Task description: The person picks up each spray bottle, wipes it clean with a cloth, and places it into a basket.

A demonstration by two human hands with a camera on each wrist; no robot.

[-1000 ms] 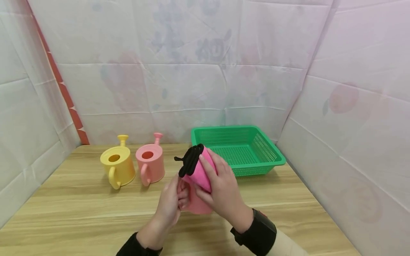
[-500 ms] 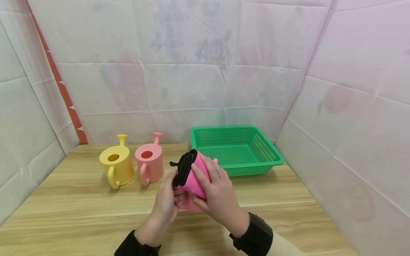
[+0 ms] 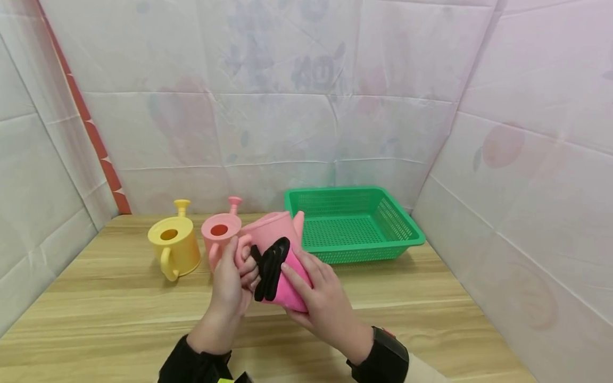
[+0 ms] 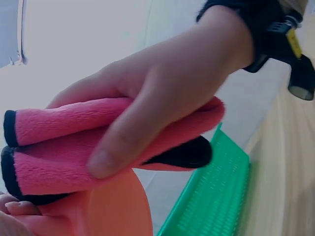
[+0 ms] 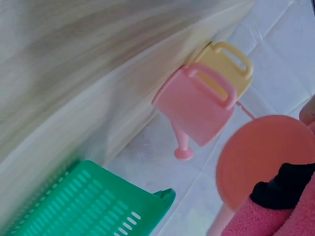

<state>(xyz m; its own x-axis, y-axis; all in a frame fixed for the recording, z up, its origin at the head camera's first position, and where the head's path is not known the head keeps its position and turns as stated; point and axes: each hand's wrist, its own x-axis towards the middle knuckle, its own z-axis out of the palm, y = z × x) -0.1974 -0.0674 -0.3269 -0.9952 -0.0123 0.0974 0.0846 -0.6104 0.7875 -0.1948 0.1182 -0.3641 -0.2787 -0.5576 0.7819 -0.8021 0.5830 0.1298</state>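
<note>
My left hand point(image 3: 227, 292) holds the handle of a pink watering can point(image 3: 269, 230), which is tilted and raised off the table. A folded pink cloth point(image 3: 293, 279) with black edging is gripped in my right hand point(image 3: 323, 298) and pressed against the can's near side. The left wrist view shows the right thumb lying across the folded cloth point(image 4: 59, 167), with the can point(image 4: 120, 206) beneath. In the right wrist view the can's round end point(image 5: 261, 152) faces the camera beside the black edging. The cloth hides part of the can.
A second pink watering can point(image 3: 224, 242) stands just behind my left hand. Left of it is a yellow watering can point(image 3: 177, 244). A green perforated basket point(image 3: 354, 250) sits at the back right of the wooden table point(image 3: 119, 324). White sheeting point(image 3: 287, 127) encloses the back and sides.
The left hand has turned and lifted the watering can up and to the left, so more of its body shows above the cloth. The right hand with the cloth has shifted slightly left and down.
</note>
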